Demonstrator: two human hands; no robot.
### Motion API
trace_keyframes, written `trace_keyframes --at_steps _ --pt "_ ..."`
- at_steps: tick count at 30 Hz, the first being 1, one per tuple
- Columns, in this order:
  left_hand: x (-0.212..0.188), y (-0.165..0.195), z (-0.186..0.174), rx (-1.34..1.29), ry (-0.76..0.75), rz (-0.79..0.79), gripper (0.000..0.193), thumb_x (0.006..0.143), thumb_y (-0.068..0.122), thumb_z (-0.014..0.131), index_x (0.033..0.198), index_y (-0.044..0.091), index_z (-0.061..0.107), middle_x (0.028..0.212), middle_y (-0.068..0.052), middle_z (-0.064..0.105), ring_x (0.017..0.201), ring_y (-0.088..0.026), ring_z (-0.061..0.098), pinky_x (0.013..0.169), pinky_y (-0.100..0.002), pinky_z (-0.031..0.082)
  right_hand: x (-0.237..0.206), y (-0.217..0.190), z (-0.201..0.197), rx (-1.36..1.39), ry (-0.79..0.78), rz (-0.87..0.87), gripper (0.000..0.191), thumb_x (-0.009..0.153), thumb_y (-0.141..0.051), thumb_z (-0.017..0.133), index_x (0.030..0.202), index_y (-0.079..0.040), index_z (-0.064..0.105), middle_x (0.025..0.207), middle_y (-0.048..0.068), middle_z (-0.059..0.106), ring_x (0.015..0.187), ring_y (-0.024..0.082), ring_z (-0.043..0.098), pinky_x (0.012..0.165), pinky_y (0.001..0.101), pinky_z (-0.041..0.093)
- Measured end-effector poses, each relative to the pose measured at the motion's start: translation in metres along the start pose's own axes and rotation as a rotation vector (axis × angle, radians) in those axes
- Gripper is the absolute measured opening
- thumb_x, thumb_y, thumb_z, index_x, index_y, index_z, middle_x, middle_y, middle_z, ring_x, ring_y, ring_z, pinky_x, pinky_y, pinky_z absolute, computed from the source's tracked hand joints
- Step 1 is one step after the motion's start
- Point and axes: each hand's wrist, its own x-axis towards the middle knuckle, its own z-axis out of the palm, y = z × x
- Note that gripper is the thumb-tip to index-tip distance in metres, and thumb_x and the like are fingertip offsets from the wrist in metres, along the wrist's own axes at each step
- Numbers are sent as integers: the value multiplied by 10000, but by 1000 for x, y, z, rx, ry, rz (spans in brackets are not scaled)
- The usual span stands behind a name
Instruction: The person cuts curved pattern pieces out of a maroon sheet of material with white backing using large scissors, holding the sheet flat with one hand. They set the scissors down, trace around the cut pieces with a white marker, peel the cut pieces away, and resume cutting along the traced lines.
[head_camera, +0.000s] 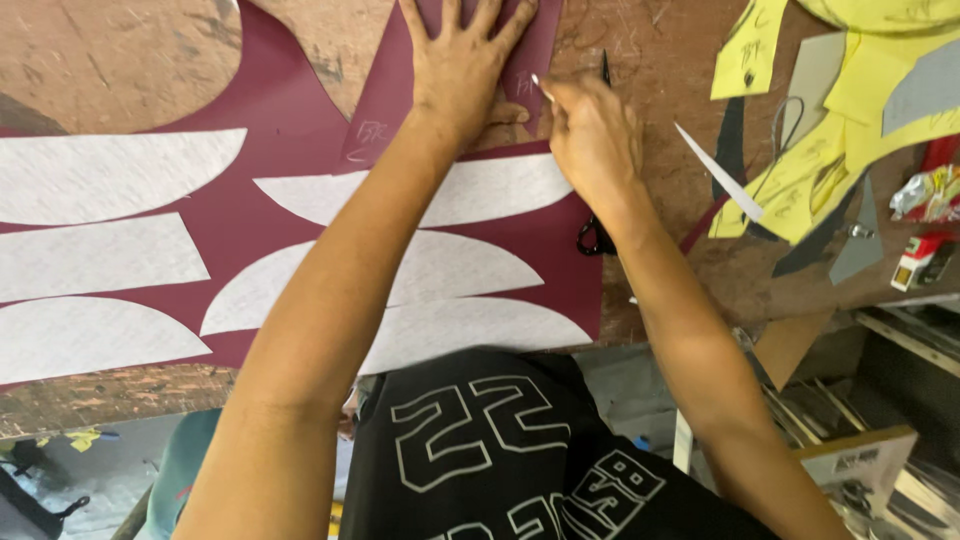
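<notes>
Maroon pattern piece (400, 80) lies at the far middle of the tabletop (120, 60), its long axis running near to far. Left hand (462, 65) presses it flat, fingers spread. Right hand (590, 135), just right of it, pinches a white marker (541, 88) at its edge.

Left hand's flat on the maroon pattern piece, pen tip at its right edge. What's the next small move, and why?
Probably draw the pen a little further along the pattern piece's right edge. The left hand lies spread flat on the piece, pinning it to the maroon sheet, and the right hand holds the tip right against that edge.
</notes>
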Motion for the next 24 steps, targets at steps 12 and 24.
trace_keyframes --at_steps 12,24 --pt "1 1 2 -67 -74 -16 1118 639 629 869 1584 293 375 1509 -6 490 1377 -321 449 1078 -785 250 -9 11 -13 -96 -47 28 242 948 -68 681 1154 -131 790 993 148 693 879 376 692 733 506 528" --pt "2 1 -1 -53 -153 -30 1161 611 661 879 1571 271 355 1472 -36 505 1343 -311 472 1056 -760 243 -22 -2 0 33 -57 42 298 908 -23 704 1171 -133 791 1017 118 732 819 294 713 733 423 550"
